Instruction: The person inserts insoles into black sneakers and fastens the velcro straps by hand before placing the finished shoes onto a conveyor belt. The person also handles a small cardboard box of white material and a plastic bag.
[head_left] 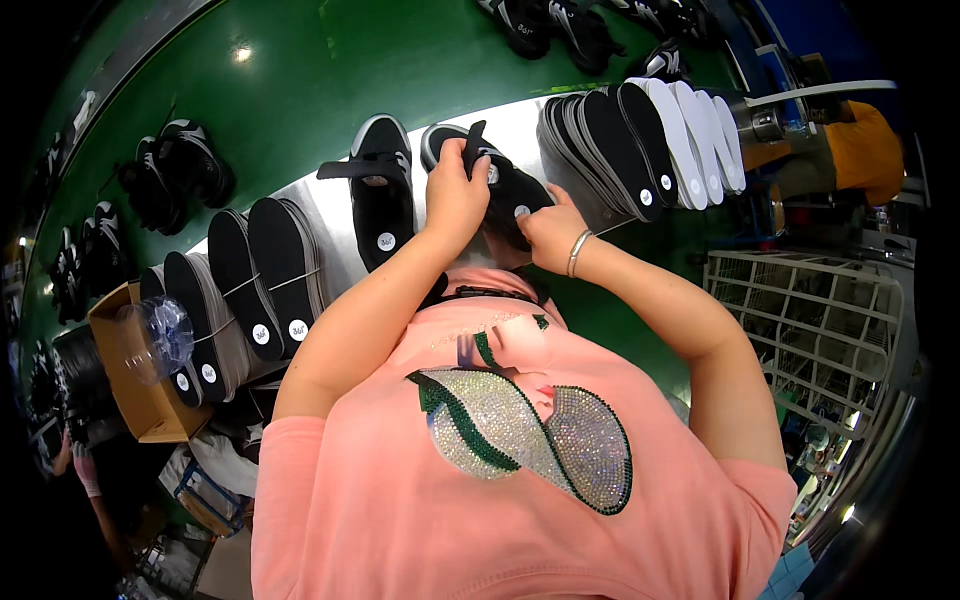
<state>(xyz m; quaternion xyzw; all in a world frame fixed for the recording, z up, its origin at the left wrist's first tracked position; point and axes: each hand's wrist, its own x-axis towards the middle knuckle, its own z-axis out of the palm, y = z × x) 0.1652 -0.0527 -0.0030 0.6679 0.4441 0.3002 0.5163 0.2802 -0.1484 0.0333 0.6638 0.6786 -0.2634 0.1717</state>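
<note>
A black sneaker lies toe-away on the silver work surface, between my two hands. My left hand is closed at its opening, pinching the raised black tongue. At the heel, my right hand grips the collar, its fingers partly hidden by the shoe. A white round sticker shows inside the heel, on a black insole. Just left stands the matching sneaker, its tongue folded out sideways and an insole with a round sticker inside.
Stacked black insoles and white insoles lie to the right. More tied insole bundles stand left, beside a cardboard box. Sneakers sit on the green belt beyond. A white wire rack stands at right, below another person's orange clothing.
</note>
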